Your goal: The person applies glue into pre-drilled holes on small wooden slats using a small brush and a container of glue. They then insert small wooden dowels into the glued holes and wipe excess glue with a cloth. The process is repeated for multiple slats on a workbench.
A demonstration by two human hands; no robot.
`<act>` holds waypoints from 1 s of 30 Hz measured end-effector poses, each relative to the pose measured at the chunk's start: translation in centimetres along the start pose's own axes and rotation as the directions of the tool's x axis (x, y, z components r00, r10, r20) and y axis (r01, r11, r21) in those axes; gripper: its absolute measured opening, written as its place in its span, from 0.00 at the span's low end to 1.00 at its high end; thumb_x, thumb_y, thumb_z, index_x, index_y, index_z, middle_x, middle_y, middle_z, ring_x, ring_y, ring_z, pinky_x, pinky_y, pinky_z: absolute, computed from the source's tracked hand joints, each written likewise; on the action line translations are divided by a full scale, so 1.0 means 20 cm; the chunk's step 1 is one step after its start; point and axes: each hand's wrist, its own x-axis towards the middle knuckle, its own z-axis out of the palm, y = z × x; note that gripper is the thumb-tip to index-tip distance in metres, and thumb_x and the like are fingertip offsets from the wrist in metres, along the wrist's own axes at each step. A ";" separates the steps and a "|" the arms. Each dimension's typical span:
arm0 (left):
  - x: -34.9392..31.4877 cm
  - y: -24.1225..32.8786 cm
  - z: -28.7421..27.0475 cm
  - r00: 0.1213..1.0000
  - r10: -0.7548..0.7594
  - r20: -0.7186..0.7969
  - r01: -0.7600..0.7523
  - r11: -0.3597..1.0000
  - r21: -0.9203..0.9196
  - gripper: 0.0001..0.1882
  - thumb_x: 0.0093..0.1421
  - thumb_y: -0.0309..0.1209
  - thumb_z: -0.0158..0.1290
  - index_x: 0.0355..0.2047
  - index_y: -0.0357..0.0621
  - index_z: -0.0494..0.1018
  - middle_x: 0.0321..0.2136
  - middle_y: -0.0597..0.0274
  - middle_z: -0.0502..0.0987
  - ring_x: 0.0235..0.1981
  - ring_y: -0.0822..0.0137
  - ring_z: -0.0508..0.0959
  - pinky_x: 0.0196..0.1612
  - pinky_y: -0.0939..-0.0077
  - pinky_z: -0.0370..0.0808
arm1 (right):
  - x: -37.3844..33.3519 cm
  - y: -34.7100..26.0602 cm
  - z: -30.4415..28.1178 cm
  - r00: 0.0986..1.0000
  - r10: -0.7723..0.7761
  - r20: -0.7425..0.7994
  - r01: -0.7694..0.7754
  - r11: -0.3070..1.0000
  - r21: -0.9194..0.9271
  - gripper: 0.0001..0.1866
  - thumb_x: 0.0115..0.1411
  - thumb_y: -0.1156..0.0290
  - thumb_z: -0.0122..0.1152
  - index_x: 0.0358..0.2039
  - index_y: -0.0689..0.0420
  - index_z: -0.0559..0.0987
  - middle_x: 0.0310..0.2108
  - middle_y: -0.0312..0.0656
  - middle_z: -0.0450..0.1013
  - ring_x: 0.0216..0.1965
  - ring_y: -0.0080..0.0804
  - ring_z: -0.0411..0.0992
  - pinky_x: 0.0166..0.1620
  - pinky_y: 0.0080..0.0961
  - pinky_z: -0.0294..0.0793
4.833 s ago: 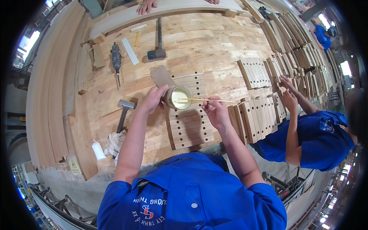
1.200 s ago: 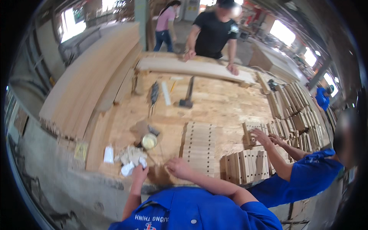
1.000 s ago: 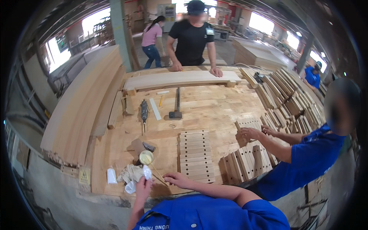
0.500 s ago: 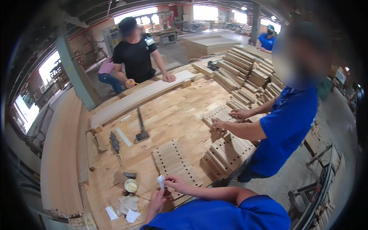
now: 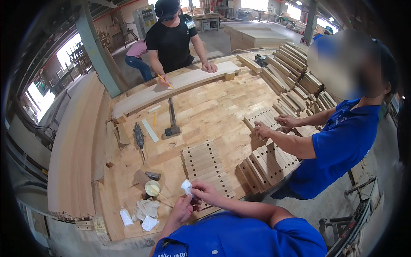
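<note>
In front of my chest, my left hand (image 5: 183,207) and my right hand (image 5: 205,192) are closed together around a small crumpled white packet (image 5: 186,186), perhaps plastic or paper. Its top sticks up above the fingers; the lower part is hidden. Just beyond my right hand lies a row of pale wooden slats (image 5: 204,160) with dark round holes along both ends. Left of my hands stands a tub of cream-coloured paste (image 5: 152,188) with a thin stick leaning out. Nearer me are a crumpled rag (image 5: 146,208) and two white packets, one upright-shaped (image 5: 126,217), one bunched (image 5: 150,223).
A power drill (image 5: 139,136), a mallet (image 5: 172,129) and a white strip (image 5: 150,130) lie on the wooden table (image 5: 214,111). At right, a co-worker in blue handles drilled slats (image 5: 261,118) beside stacked slats (image 5: 267,167). Across, a person in black marks a long board (image 5: 180,85) with a pencil.
The view has shifted, so the scene sits lower and further right. My hands still hold the white packet. The person across has brought the pencil down to the board.
</note>
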 end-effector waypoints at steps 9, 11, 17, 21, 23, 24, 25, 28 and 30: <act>0.03 0.03 0.03 0.962 0.213 -0.173 -0.147 0.932 0.331 0.11 0.64 0.33 0.42 0.36 0.39 0.70 0.23 0.64 0.73 0.22 0.69 0.73 0.26 0.74 0.71 | 0.03 0.01 0.02 0.999 -0.014 0.032 0.008 0.979 0.204 0.10 0.62 0.74 0.49 0.43 0.62 0.71 0.32 0.34 0.69 0.27 0.16 0.67 0.31 0.16 0.69; 0.06 0.03 0.04 0.890 0.411 -0.199 -0.203 0.746 0.634 0.10 0.64 0.32 0.42 0.35 0.38 0.71 0.21 0.65 0.73 0.20 0.69 0.73 0.25 0.74 0.70 | 0.03 0.00 0.04 0.998 -0.057 -0.002 0.056 0.980 0.190 0.11 0.62 0.73 0.49 0.44 0.62 0.72 0.34 0.34 0.70 0.32 0.17 0.68 0.37 0.17 0.69; 0.11 0.09 0.12 0.856 0.515 0.041 -0.204 0.265 0.942 0.10 0.62 0.31 0.44 0.36 0.37 0.71 0.24 0.65 0.75 0.24 0.70 0.74 0.30 0.76 0.71 | 0.04 0.01 -0.05 0.999 0.035 -0.007 -0.033 0.982 0.187 0.14 0.62 0.72 0.47 0.48 0.61 0.72 0.41 0.35 0.71 0.42 0.22 0.68 0.45 0.21 0.67; 0.10 0.08 0.08 0.985 0.160 -0.066 -0.131 0.939 0.317 0.10 0.63 0.31 0.44 0.40 0.37 0.69 0.25 0.66 0.74 0.26 0.71 0.74 0.33 0.78 0.71 | 0.07 -0.06 -0.11 0.977 0.152 0.151 -0.187 0.949 0.253 0.15 0.62 0.69 0.48 0.47 0.61 0.72 0.35 0.34 0.71 0.35 0.20 0.67 0.38 0.18 0.67; 0.09 0.11 0.14 0.994 0.103 -0.036 -0.093 0.972 0.216 0.11 0.63 0.31 0.43 0.42 0.38 0.68 0.25 0.65 0.73 0.26 0.71 0.73 0.32 0.78 0.70 | 0.07 -0.09 -0.16 0.948 0.201 0.248 -0.251 0.948 0.195 0.15 0.62 0.69 0.48 0.47 0.61 0.72 0.33 0.34 0.71 0.32 0.19 0.67 0.35 0.17 0.67; 0.07 0.10 0.12 0.982 0.153 -0.108 -0.116 0.949 0.293 0.11 0.63 0.31 0.44 0.41 0.37 0.68 0.25 0.65 0.73 0.26 0.72 0.73 0.32 0.78 0.70 | 0.08 -0.17 -0.07 0.958 0.202 0.202 -0.239 0.955 0.176 0.10 0.63 0.69 0.47 0.38 0.60 0.74 0.27 0.30 0.67 0.27 0.16 0.65 0.33 0.16 0.66; 0.07 0.09 0.12 0.969 0.196 -0.149 -0.129 0.920 0.370 0.11 0.63 0.32 0.45 0.40 0.36 0.69 0.26 0.65 0.73 0.27 0.73 0.73 0.33 0.77 0.70 | 0.08 -0.18 -0.06 0.967 0.171 0.186 -0.202 0.965 0.165 0.10 0.64 0.69 0.46 0.38 0.60 0.74 0.27 0.31 0.67 0.27 0.16 0.65 0.33 0.16 0.66; 0.09 0.09 0.16 0.871 0.465 -0.159 -0.253 0.702 0.666 0.11 0.62 0.31 0.45 0.38 0.34 0.69 0.26 0.60 0.74 0.25 0.70 0.74 0.32 0.75 0.70 | 0.08 -0.17 0.00 0.995 0.071 0.077 -0.080 0.990 0.121 0.11 0.65 0.69 0.44 0.37 0.62 0.73 0.28 0.32 0.68 0.30 0.16 0.65 0.36 0.16 0.66; 0.12 0.09 0.16 0.757 0.652 -0.040 -0.315 0.418 0.852 0.11 0.61 0.28 0.45 0.38 0.32 0.69 0.26 0.55 0.73 0.25 0.64 0.74 0.31 0.73 0.69 | 0.07 -0.17 0.05 0.998 0.003 -0.066 0.003 0.996 0.084 0.11 0.64 0.69 0.44 0.37 0.62 0.74 0.29 0.32 0.68 0.32 0.17 0.65 0.37 0.16 0.66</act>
